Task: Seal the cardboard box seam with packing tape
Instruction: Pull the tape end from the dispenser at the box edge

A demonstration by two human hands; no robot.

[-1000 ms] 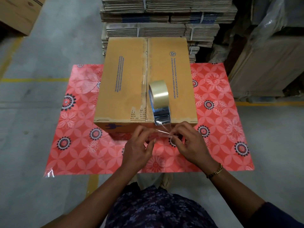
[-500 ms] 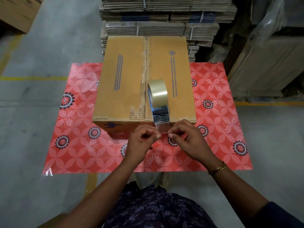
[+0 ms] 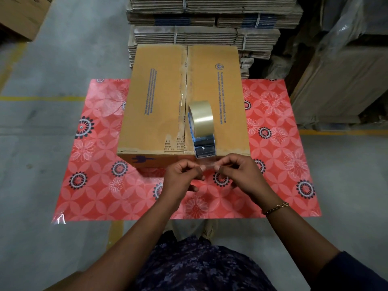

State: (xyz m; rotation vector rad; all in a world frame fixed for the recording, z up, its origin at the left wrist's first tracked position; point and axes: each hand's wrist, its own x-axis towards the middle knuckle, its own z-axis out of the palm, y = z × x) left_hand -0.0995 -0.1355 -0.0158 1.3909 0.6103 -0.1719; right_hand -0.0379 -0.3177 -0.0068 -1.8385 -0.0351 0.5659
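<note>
A closed brown cardboard box [image 3: 159,106] stands on a red flowered sheet, its centre seam [image 3: 186,97] running away from me. A blue tape dispenser [image 3: 202,131] with a roll of clear tape rests on the right flap near the front edge, just right of the seam. A short clear strip of tape [image 3: 209,163] leads from the dispenser toward me. My left hand [image 3: 182,177] and my right hand [image 3: 239,173] each pinch one corner of that strip's free end, in front of the box's near edge.
The red flowered sheet [image 3: 100,181] covers a low table on a concrete floor. Bundled flat cardboard stacks [image 3: 210,22] rise right behind the box. Plastic-wrapped cartons [image 3: 344,80] stand at the right, another carton [image 3: 23,13] at the far left.
Both hands have risen slightly toward the box's front edge and moved a little apart, spreading the tape's free end flat between them. The dispenser and box stay put.
</note>
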